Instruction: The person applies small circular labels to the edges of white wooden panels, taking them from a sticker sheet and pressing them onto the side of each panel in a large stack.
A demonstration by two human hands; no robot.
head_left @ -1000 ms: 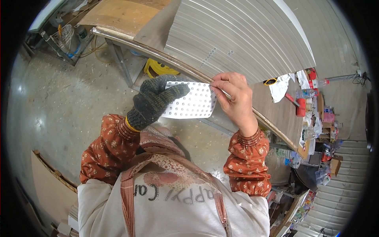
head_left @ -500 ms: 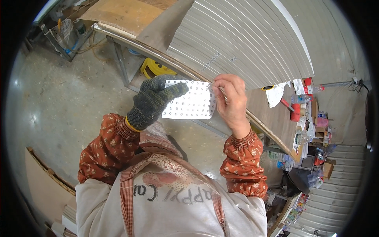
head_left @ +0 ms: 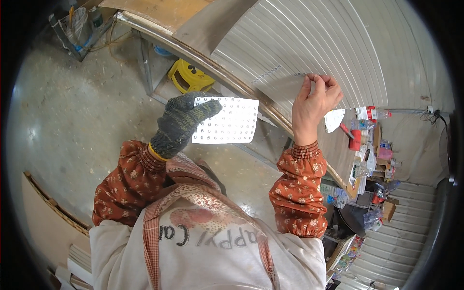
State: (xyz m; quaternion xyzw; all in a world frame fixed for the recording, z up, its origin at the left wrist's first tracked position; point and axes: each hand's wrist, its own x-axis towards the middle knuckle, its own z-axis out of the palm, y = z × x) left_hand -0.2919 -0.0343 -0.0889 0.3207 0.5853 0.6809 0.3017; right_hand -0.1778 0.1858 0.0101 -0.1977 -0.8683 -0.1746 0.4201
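Note:
My left hand [head_left: 178, 122], in a dark knitted glove, grips a white sheet of small printed labels [head_left: 233, 124] by its left edge, thumb on top. Bare and pinched at the fingertips, my right hand [head_left: 316, 99] is over the row of long grey strips [head_left: 333, 43] on the workbench. Its fingertips meet near a short line of small pale labels on the strips; whatever is between them is too small to make out. Another line of small labels [head_left: 268, 74] lies on the strips to the left of that hand.
The workbench edge [head_left: 232, 82] slants across in front of me. A yellow plastic stool [head_left: 188, 77] stands beneath it. Further right on the bench are a red-headed mallet [head_left: 355, 140], white crumpled paper [head_left: 333, 121] and several bottles. A bucket [head_left: 77, 26] is at the far left.
My right hand has left the sheet's right edge and moved right and away from me, over the grey strips. My left hand and the sheet have shifted slightly left.

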